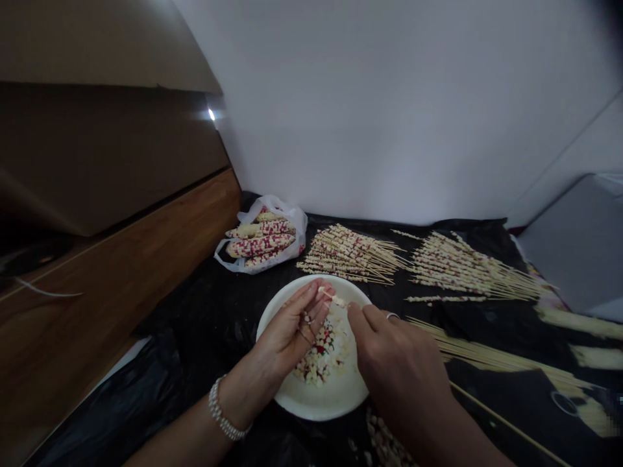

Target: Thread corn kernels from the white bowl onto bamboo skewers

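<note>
A white bowl [311, 408] holds loose white and dark red corn kernels [318, 370]. Above it, my right hand [396, 350] is closed around a thin wooden skewer, with a few pale kernels [339, 301] threaded near its pointed end. My left hand [294, 324] is half curled, palm up, over the bowl's left side. Its thumb and fingertips meet at the skewer's tip around a pale kernel, and a few more kernels lie against its fingers. The grip of my right fingers is partly hidden from above.
Behind the bowl stands a plastic bag [299, 224] of speckled corn cobs [260, 246]. Two piles of kernel-threaded skewers [348, 253] lie at the back. Bare skewers [462, 344] and stripped cobs [594, 357] are at right. Black plastic sheeting [209, 318] covers the surface beside a wooden board [146, 253].
</note>
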A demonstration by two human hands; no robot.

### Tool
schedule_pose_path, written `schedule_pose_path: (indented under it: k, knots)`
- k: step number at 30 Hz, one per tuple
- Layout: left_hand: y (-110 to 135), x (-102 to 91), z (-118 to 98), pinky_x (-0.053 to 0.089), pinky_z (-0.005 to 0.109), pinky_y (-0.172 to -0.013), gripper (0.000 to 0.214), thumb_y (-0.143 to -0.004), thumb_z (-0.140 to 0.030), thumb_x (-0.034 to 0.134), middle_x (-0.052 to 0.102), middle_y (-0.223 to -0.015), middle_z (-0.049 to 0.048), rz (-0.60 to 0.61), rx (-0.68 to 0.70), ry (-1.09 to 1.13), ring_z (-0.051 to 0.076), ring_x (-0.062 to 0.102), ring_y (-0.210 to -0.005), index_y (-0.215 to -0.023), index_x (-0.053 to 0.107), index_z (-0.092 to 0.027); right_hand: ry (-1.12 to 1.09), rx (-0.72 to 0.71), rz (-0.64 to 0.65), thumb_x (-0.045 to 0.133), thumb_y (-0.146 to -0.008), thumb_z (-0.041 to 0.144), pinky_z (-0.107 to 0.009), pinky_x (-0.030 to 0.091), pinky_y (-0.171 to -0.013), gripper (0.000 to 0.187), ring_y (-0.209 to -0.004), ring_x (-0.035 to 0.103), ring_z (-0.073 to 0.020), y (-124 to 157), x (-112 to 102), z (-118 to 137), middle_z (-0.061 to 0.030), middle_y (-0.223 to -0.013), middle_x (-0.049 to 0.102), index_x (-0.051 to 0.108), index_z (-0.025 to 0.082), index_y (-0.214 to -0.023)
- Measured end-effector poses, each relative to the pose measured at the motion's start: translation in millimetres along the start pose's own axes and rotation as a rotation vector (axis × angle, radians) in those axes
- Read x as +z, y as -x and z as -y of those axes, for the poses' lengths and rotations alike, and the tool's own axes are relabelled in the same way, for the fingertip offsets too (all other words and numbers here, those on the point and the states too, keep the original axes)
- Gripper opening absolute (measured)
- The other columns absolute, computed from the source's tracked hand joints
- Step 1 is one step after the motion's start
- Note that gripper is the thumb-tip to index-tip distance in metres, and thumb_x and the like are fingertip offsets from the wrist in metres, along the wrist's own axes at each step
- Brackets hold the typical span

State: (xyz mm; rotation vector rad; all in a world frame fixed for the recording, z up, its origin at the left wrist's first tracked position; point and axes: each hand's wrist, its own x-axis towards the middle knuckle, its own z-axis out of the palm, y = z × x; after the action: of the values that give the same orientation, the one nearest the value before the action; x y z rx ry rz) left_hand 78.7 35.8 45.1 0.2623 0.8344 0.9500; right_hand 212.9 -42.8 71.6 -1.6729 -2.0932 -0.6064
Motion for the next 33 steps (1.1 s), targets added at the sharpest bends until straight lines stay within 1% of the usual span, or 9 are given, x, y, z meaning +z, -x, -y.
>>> schedule_pose_path:
  k: [3,7,11,16,20,24,26,29,33]
  knots:
    - [0.0,-0.2,-0.6,0.055,0.016,-0.071,0.021,-0.081,-0.004,0.061,0.073,-0.089,0.0042,-0.001,0.009,-0.015,0.009,0.068,-0.075,-0.098,0.068,-0.014,-0.01,0.006,0.005,0.054,-0.071,0.007,-0.03,0.023,-0.046,0.013,-0.046,0.051,-0.0162,0.6,0.4,-0.4,0.0004,-0.06,0.056,0.059,0.019,-0.074]
    - [1.8,1.0,2.9,0.055,0.014,-0.071,0.016,-0.082,-0.006,0.06,0.073,-0.085,0.0026,0.014,0.028,-0.03,0.008,0.067,-0.073,-0.093,0.069,-0.014,-0.015,0.007,0.012,0.055,-0.071,0.006,-0.029,0.022,-0.046,0.013,-0.046,0.051,-0.0158,1.6,1.5,-0.7,0.0006,-0.06,0.056,0.058,0.019,-0.074]
    - [2.2,-0.2,7.2,0.055,0.015,-0.071,0.018,-0.083,-0.009,0.061,0.073,-0.087,0.0037,0.048,0.116,-0.082,0.008,0.067,-0.072,-0.098,0.069,-0.014,-0.021,0.006,0.026,0.054,-0.071,0.006,-0.029,0.023,-0.046,0.014,-0.046,0.052,-0.016,2.1,2.1,0.3,0.0004,-0.061,0.056,0.058,0.019,-0.074]
    - [1.3,-3.0,10.6,0.056,0.016,-0.071,0.025,-0.084,-0.007,0.059,0.072,-0.092,0.0059,0.043,0.22,-0.101,0.008,0.067,-0.073,-0.106,0.067,-0.015,-0.013,-0.003,0.0,0.052,-0.072,0.004,-0.029,0.025,-0.045,0.017,-0.046,0.052,-0.015,1.3,4.0,2.9,0.0,-0.062,0.057,0.061,0.016,-0.08]
    - [2.5,-1.6,12.8,0.056,0.016,-0.074,0.027,-0.084,-0.007,0.059,0.072,-0.095,0.0061,0.019,0.262,-0.105,0.009,0.067,-0.078,-0.108,0.066,-0.016,-0.005,0.003,0.001,0.051,-0.072,0.002,-0.028,0.025,-0.044,0.018,-0.044,0.051,-0.0146,0.9,5.8,3.7,0.0004,-0.06,0.056,0.059,0.017,-0.076]
    - [4.7,0.1,15.8,0.055,0.017,-0.077,0.028,-0.084,-0.011,0.061,0.072,-0.094,0.006,0.019,0.283,-0.114,0.009,0.067,-0.081,-0.111,0.065,-0.016,0.005,0.011,0.037,0.048,-0.074,0.002,-0.028,0.025,-0.044,0.019,-0.045,0.052,-0.0142,1.5,5.3,3.7,0.0006,-0.06,0.056,0.058,0.018,-0.077]
    - [5.9,0.5,17.6,0.054,0.016,-0.077,0.03,-0.083,-0.01,0.062,0.072,-0.093,0.0056,0.035,0.268,-0.124,0.009,0.067,-0.08,-0.112,0.064,-0.016,0.005,0.011,0.039,0.047,-0.075,0.001,-0.028,0.025,-0.043,0.019,-0.044,0.052,-0.0143,1.7,5.4,3.9,0.0005,-0.06,0.056,0.057,0.018,-0.076]
    - [6.4,0.6,19.2,0.054,0.016,-0.075,0.03,-0.082,-0.01,0.063,0.072,-0.092,0.0062,0.072,0.202,-0.138,0.009,0.067,-0.078,-0.111,0.064,-0.015,-0.004,0.002,0.015,0.046,-0.075,0.001,-0.028,0.024,-0.043,0.019,-0.044,0.052,-0.0154,1.3,7.0,4.1,0.0002,-0.059,0.055,0.056,0.018,-0.073]
    - [1.7,-1.5,16.8,0.054,0.021,-0.076,0.018,-0.085,-0.016,0.061,0.071,-0.091,0.0095,0.074,0.021,-0.066,0.012,0.068,-0.08,-0.101,0.065,-0.01,0.011,0.019,0.007,0.05,-0.071,0.002,-0.029,0.02,-0.042,0.018,-0.042,0.05,-0.0158,-0.1,8.3,1.3,0.0004,-0.058,0.053,0.055,0.019,-0.07]
